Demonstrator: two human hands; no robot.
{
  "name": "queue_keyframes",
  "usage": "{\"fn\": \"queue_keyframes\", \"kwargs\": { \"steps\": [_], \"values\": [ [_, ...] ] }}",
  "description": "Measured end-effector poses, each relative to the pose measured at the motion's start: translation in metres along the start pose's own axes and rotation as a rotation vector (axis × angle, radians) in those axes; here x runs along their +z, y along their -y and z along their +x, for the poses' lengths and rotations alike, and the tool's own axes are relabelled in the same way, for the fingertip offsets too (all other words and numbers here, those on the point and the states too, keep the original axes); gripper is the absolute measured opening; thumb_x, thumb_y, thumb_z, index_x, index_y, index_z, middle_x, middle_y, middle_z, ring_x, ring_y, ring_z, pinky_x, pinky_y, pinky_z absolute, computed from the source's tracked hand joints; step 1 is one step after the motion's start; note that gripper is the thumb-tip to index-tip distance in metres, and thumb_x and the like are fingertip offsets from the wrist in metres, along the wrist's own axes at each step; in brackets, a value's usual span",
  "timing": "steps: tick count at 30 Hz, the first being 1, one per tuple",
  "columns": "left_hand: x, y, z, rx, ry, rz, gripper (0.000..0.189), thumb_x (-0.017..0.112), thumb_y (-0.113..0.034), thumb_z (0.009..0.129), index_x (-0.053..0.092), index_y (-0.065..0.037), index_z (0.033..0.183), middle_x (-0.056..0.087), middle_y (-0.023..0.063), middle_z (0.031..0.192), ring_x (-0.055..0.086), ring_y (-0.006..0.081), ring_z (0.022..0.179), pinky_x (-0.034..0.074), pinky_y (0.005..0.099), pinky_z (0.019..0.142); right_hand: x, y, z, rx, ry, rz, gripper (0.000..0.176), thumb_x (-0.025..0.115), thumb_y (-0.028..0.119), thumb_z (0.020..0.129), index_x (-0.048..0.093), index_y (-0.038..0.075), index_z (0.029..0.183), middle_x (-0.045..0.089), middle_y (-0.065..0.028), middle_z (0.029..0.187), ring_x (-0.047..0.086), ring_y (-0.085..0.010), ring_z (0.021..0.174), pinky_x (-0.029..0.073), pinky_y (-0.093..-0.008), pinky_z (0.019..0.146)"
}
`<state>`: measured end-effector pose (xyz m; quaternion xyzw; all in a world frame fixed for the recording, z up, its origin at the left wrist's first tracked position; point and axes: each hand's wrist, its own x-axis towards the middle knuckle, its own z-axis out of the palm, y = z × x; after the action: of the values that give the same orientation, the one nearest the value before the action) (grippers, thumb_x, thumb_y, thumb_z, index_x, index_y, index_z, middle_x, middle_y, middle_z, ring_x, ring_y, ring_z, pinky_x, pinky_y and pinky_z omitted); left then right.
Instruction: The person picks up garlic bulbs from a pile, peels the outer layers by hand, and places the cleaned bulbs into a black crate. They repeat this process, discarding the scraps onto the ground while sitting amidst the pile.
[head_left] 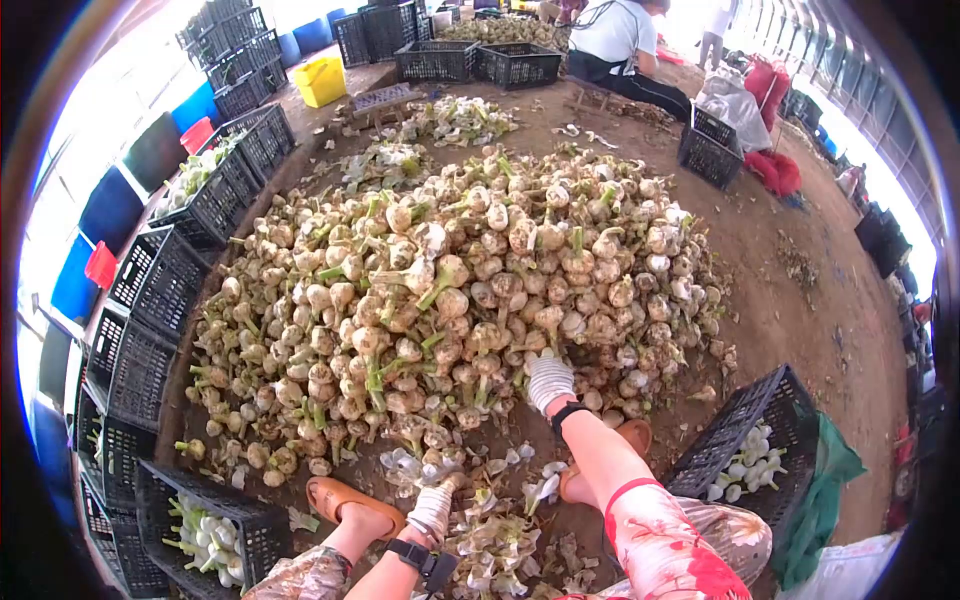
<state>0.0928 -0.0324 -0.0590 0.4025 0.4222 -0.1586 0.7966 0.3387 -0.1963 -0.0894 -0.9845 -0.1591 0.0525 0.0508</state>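
Head view: one heap of round, cream garlic bulbs [470, 270], on brown ground [815, 300].
White-gloved right hand [549, 381]: at heap's near side; grip indiscernible.
White-gloved left hand [432, 508]: beside one orange-brown sandal [385, 514]; grip indiscernible.

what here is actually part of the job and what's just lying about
Part of the job, it seems:
left hand
right hand
bulb pile
loose skins
left crate and right crate, both holding white bulbs

Probably just lying about:
yellow tub
red sack
green cloth
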Motion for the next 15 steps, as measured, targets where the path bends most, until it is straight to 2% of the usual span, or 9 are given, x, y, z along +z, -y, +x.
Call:
{"fn": "queue_keyframes", "kwargs": {
  "steps": [1,5,6,7,9,10,11,13,15],
  "values": [
    [0.002,-0.003,-0.004,-0.007,0.013,-0.02,0.018,0.056,-0.019,0.082,0.058,-0.003,0.091,0.062,0.0092,0.08,0.06,0.0209,0.067,0.05,0.0341,0.053,-0.003,-0.004,-0.003,0.009,0.065,0.032,0.02,0.048,0.015,0.082,0.054,0.008,0.1,0.053,-0.019,0.101,0.057,-0.0336,0.085,0.046,-0.043,0.07],
    [0.004,-0.002,-0.014,0.079,0.075,-0.026,0.023,0.059,-0.018,0.081,0.056,-0.004,0.098,0.061,0.009,0.082,0.06,0.0206,0.067,0.051,0.0329,0.054,-0.01,-0.011,-0.036,0.15,-0.083,0.217,0.03,0.058,0.021,0.074,0.053,0.008,0.1,0.054,-0.0184,0.102,0.056,-0.034,0.086,0.047,-0.0392,0.074],
    [0.003,0.0,-0.013,0.117,0.078,-0.012,0.024,0.06,-0.018,0.081,0.055,-0.004,0.101,0.061,0.0085,0.083,0.059,0.02,0.068,0.051,0.0326,0.054,-0.005,-0.012,-0.038,0.276,-0.064,0.322,0.029,0.059,0.024,0.073,0.055,0.008,0.097,0.059,-0.0172,0.095,0.057,-0.0335,0.083,0.047,-0.0392,0.072],
    [0.004,0.0,-0.014,0.156,0.081,0.003,0.026,0.06,-0.018,0.08,0.055,-0.005,0.103,0.06,0.008,0.084,0.059,0.0195,0.069,0.051,0.0322,0.054,-0.006,-0.009,-0.053,0.164,-0.194,0.521,0.028,0.06,0.025,0.072,0.058,0.005,0.091,0.061,-0.019,0.084,0.058,-0.0325,0.078,0.047,-0.0376,0.069],
    [0.015,-0.006,-0.037,0.321,0.105,0.115,0.044,0.06,-0.014,0.081,0.044,-0.011,0.122,0.055,0.0057,0.1,0.055,0.0132,0.077,0.049,0.0269,0.061,0.011,0.01,-0.072,0.169,-0.027,1.262,0.027,0.063,0.027,0.076,0.061,0.004,0.09,0.064,-0.0092,0.078,0.06,-0.0221,0.067,0.048,-0.0317,0.06],
    [0.022,-0.002,-0.042,0.527,0.141,0.101,0.046,0.06,-0.014,0.082,0.042,-0.011,0.124,0.055,0.0056,0.102,0.054,0.012,0.078,0.048,0.0259,0.064,-0.071,0.042,-0.116,0.361,0.376,1.657,0.023,0.061,0.027,0.08,0.061,0.007,0.093,0.063,-0.0047,0.079,0.059,-0.0181,0.067,0.048,-0.0294,0.06],
    [0.031,0.001,-0.047,0.736,0.177,0.085,0.048,0.059,-0.015,0.083,0.039,-0.012,0.126,0.054,0.0056,0.104,0.053,0.0108,0.079,0.047,0.025,0.067,-0.081,0.056,-0.133,0.285,0.608,1.853,0.028,0.06,0.032,0.081,0.061,0.008,0.095,0.063,-0.0062,0.083,0.058,-0.0178,0.069,0.048,-0.0316,0.063],
    [0.05,-0.008,-0.073,0.791,0.142,-0.008,0.042,0.057,-0.015,0.084,0.042,-0.014,0.124,0.052,0.0007,0.089,0.051,0.0094,0.072,0.045,0.0235,0.063,-0.091,0.086,-0.167,0.196,0.741,1.895,0.038,0.057,0.043,0.081,0.06,0.009,0.097,0.06,-0.0043,0.084,0.056,-0.0186,0.068,0.046,-0.0351,0.062],
    [0.057,-0.026,-0.109,0.783,0.154,-0.057,0.036,0.056,-0.016,0.085,0.045,-0.01,0.119,0.053,-0.0001,0.083,0.053,0.0097,0.07,0.047,0.0234,0.065,-0.113,0.104,-0.184,0.333,0.787,1.949,0.033,0.057,0.035,0.083,0.06,0.004,0.095,0.062,-0.0074,0.08,0.059,-0.0193,0.07,0.049,-0.0337,0.059]
  ]
}}
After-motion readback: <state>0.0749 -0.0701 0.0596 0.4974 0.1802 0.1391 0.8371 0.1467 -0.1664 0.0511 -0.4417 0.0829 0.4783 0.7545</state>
